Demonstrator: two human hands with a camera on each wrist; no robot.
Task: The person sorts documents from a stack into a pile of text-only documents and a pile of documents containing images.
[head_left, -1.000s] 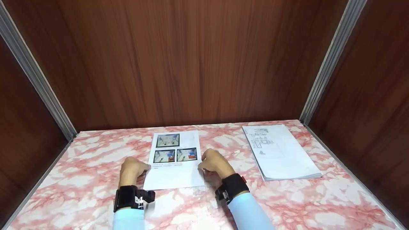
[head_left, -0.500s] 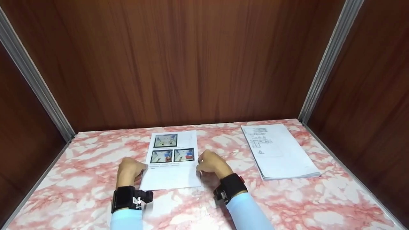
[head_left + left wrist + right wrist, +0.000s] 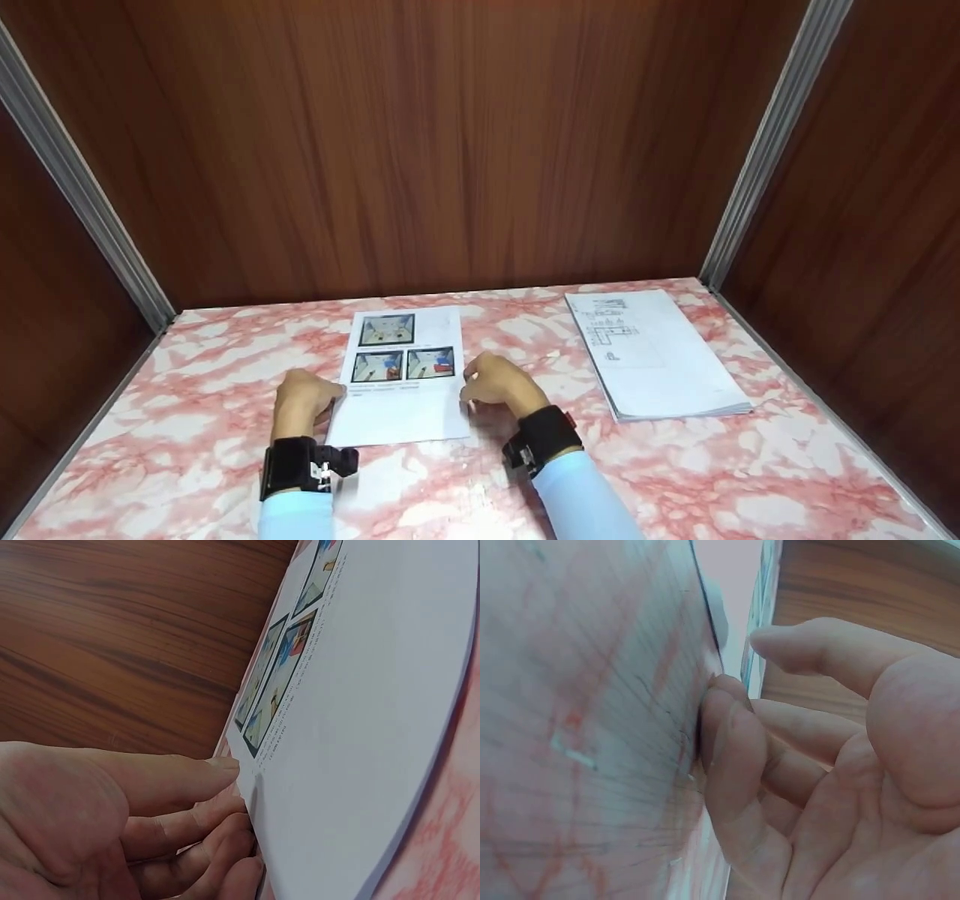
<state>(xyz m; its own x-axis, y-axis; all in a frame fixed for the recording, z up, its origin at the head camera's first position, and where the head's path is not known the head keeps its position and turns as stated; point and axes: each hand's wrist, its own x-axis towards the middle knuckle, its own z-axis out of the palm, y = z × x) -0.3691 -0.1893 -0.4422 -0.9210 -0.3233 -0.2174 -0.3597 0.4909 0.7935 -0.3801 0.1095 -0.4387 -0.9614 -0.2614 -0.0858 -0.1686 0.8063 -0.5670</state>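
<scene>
Nearest, short of the paper (image 3: 401, 420), come two blue sleeves (image 3: 296, 517) and the wrist cameras (image 3: 343, 461); the left one sits close to the paper's lower left corner and, I would judge, could snag it if that arm dipped inward. Next, at either side of the paper, are the hands. The left hand (image 3: 301, 394) seems to pinch its left edge, thumb at the rim and fingers curled below; a hard squeeze there could crease it or make it buckle. The right hand (image 3: 499, 381) has bent fingers at its right edge, but the thumb stands apart, so I cannot tell whether it grasps anything. That mismatch is the likeliest trouble: with one side held firmer, the paper could twist or slip loose on the right. It lies between the hands on the worktop (image 3: 420, 499), printed pictures (image 3: 379, 366) toward its far end; whether it is one sheet or several I cannot tell, and if several, uneven pressure might fan them. Well to the right of the paper lies a stack (image 3: 667, 367) of sheets, which a wide swing of the right elbow might knock askew. Beyond the paper rises the panel (image 3: 375, 150).
</scene>
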